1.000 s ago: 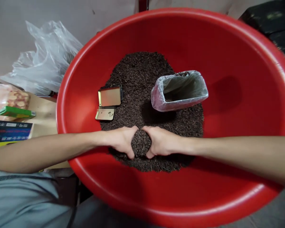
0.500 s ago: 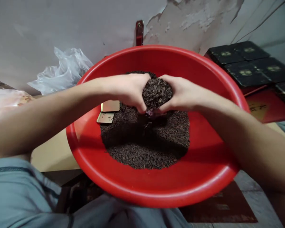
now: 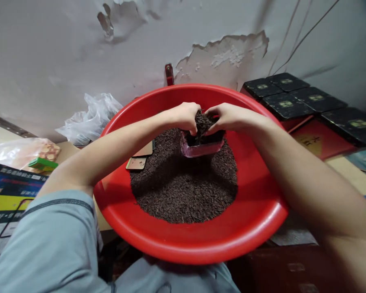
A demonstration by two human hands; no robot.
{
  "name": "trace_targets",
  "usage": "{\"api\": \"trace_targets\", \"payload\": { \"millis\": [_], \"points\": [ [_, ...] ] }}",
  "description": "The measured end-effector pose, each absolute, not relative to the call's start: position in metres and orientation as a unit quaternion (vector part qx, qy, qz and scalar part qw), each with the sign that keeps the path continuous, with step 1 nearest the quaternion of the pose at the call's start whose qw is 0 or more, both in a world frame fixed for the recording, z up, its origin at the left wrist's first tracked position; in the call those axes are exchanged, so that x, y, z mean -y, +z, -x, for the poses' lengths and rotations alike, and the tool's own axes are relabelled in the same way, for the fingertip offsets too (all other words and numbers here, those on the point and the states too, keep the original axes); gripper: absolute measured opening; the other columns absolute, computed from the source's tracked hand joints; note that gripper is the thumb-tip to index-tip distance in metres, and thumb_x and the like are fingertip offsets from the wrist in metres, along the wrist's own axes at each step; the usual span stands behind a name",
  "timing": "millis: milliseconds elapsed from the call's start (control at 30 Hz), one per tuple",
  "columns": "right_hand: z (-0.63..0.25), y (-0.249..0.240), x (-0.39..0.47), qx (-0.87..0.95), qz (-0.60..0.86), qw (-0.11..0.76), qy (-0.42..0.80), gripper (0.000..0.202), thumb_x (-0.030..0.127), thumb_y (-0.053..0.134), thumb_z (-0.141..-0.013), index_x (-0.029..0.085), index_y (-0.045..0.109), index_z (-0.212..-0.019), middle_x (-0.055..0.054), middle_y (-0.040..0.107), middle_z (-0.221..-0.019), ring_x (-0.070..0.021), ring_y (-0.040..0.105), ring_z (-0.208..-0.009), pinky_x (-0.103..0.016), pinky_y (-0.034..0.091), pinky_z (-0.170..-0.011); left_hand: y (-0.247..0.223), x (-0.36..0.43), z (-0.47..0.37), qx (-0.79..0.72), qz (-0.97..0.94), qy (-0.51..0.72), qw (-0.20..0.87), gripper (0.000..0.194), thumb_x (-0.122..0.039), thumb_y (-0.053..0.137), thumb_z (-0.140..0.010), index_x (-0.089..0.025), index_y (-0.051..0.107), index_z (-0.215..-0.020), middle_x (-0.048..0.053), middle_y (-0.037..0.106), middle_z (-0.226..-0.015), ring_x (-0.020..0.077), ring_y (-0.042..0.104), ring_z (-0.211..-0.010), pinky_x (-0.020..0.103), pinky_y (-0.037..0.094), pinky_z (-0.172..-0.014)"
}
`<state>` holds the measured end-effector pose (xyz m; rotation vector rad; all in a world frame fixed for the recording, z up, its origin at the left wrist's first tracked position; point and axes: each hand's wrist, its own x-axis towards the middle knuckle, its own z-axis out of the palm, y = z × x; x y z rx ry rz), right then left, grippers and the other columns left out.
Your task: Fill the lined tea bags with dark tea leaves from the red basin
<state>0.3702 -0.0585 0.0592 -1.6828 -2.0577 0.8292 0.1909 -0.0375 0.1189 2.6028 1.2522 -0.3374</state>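
Note:
A heap of dark, twisted tea leaves (image 3: pixel 183 195) lies in a wide red basin (image 3: pixel 177 242). Toward the far side, a tin with a pinkish wall (image 3: pixel 201 150) rests on the leaves. Just above its opening, my left hand (image 3: pixel 186 115) is curled against a clump of tea leaves (image 3: pixel 202 121). My right hand (image 3: pixel 228 118) cups the same clump from the other side, with a gap between its thumb and fingers. The hands hide part of the tin. Two small gold-coloured lids (image 3: pixel 136 163) lie at the left edge of the heap.
Several black tins (image 3: pixel 288 105) stand at the right by a red box (image 3: pixel 311 138). A crumpled clear plastic bag (image 3: pixel 90 116) sits left of the basin, with a printed box (image 3: pixel 12 195) nearer me. Behind is a peeling wall (image 3: pixel 222 53).
The rounded clump between my hands has shrunk and lost its shape. My hands are closer to the tin, whose pinkish wall now shows clearly. The view has tilted up.

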Motion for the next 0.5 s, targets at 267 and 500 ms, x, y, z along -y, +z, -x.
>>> {"api": "trace_targets", "payload": {
  "millis": [267, 500],
  "points": [
    [-0.368, 0.069, 0.069, 0.691, 0.634, 0.199, 0.285, 0.032, 0.011, 0.075, -0.075, 0.019, 0.081, -0.105, -0.007, 0.08, -0.099, -0.0238, 0.076, -0.083, -0.034, 0.064, -0.072, 0.097, 0.031, -0.206, -0.416, -0.891, -0.077, 0.167, 0.054, -0.022, 0.082, -0.078, -0.012, 0.068, -0.128, 0.014, 0.074, -0.121, 0.0292, 0.074, -0.104, 0.04, 0.062, -0.092],
    [-0.365, 0.067, 0.07, 0.669, 0.661, 0.243, 0.237, 0.023, 0.019, 0.067, -0.087, 0.016, 0.08, -0.106, -0.008, 0.079, -0.087, -0.0242, 0.077, -0.076, -0.037, 0.064, -0.076, 0.089, 0.03, -0.205, -0.415, -0.883, -0.031, 0.215, 0.047, -0.021, 0.066, -0.097, -0.01, 0.055, -0.141, 0.018, 0.071, -0.127, 0.0258, 0.077, -0.096, 0.034, 0.063, -0.084]
  ]
}}
